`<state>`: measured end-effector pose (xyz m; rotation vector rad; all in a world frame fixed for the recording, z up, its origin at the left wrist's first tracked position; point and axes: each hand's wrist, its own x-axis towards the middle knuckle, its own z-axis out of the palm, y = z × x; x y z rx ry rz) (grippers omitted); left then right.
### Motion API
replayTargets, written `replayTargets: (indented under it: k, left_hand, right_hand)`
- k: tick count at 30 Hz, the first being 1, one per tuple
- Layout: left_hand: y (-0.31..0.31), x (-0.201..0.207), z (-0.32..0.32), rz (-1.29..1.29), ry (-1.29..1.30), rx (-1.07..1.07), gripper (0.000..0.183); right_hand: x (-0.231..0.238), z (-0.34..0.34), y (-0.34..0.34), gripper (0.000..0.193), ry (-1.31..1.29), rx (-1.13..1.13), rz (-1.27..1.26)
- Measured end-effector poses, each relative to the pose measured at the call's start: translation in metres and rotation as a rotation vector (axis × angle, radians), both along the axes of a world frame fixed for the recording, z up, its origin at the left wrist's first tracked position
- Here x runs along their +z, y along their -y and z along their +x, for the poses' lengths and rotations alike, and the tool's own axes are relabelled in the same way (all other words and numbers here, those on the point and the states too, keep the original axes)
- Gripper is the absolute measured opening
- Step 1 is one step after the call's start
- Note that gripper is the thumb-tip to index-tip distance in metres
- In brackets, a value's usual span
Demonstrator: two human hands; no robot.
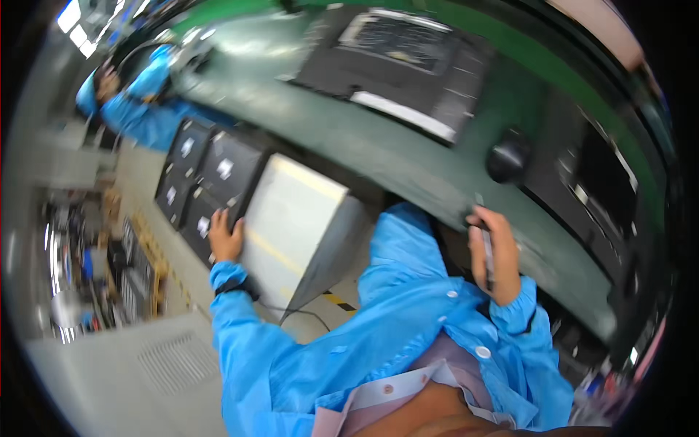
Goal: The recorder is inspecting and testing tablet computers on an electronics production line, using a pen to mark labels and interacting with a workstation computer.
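Note:
My left hand (pixel 226 237) reaches out to the left with its fingers spread. It rests on, or just over, the edge of the black panels (pixel 222 166), which carry small white labels and lie beside a pale grey cabinet top (pixel 295 211). Close to the workbench's front edge, my right hand (pixel 499 251) is closed around a slim pen-like tool (pixel 488 256). A thin tip shows past the fingers; blur hides the tool's exact kind. Dark bands circle both wrists.
A large black panel (pixel 328 69) lies on the green workbench (pixel 291 120). To its right are a round black object (pixel 508 156) and another dark unit (pixel 582 182). A co-worker in blue (pixel 138 109) sits at the far left. A cable (pixel 309 313) hangs beside the cabinet.

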<state>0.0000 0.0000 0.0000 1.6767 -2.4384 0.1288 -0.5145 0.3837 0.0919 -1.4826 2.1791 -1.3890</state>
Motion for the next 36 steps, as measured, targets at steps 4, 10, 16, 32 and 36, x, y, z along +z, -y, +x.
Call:
replayTargets:
  k: [4,10,16,32,36]
  left_hand:
    - [-0.018,0.026,-0.112,-0.042,-0.083,-0.034,0.063]
    - [-0.131,0.087,-0.332,-0.058,-0.638,-0.824,0.043]
    - [-0.255,0.118,-0.487,0.121,-0.420,-1.433,0.071]
    - [-0.283,0.103,-0.502,0.007,-0.553,-1.334,0.033]
    - [-0.283,0.109,-0.498,-0.037,-0.600,-1.328,0.029]
  right_hand:
    - [0.018,-0.013,-0.042,0.040,-0.374,-0.279,0.111]
    - [0.020,-0.030,-0.061,0.034,-0.386,-0.488,0.169]
    - [0.011,-0.031,-0.077,0.021,-0.284,-0.397,-0.036]
    - [0.013,-0.033,-0.092,0.014,-0.303,-0.288,-0.139]
    - [0.017,-0.032,-0.089,0.012,-0.282,-0.270,-0.136]
